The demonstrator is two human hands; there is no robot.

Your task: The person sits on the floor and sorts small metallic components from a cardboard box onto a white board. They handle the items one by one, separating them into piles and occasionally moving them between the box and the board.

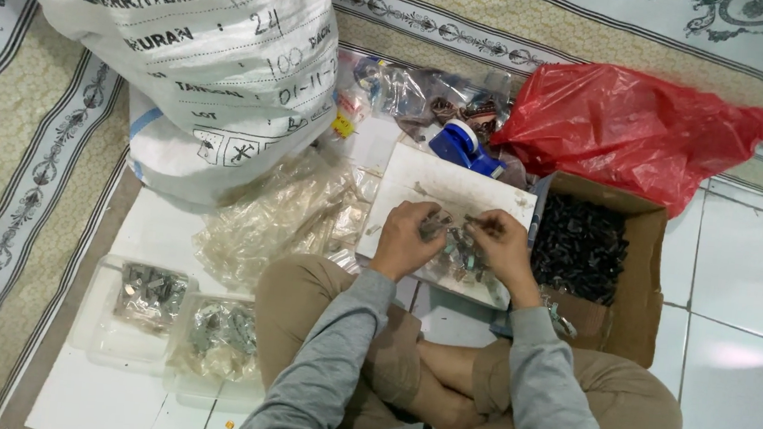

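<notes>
I sit cross-legged on the floor in grey sleeves. My left hand (407,236) and my right hand (502,245) are close together above a white board (440,190) that rests on my lap. Each hand pinches a small dark metal piece from a pile of small parts (460,255) on the board between them. The fingers hide the exact shape of the pieces. To the right stands an open cardboard box (637,267) full of small dark parts (581,246).
A big white woven sack (202,48) stands at the upper left, a red plastic bag (628,126) at the upper right. Clear plastic bags (284,214), a blue tape dispenser (463,146) and two clear trays of parts (149,299) lie around. A patterned carpet borders the white tiles.
</notes>
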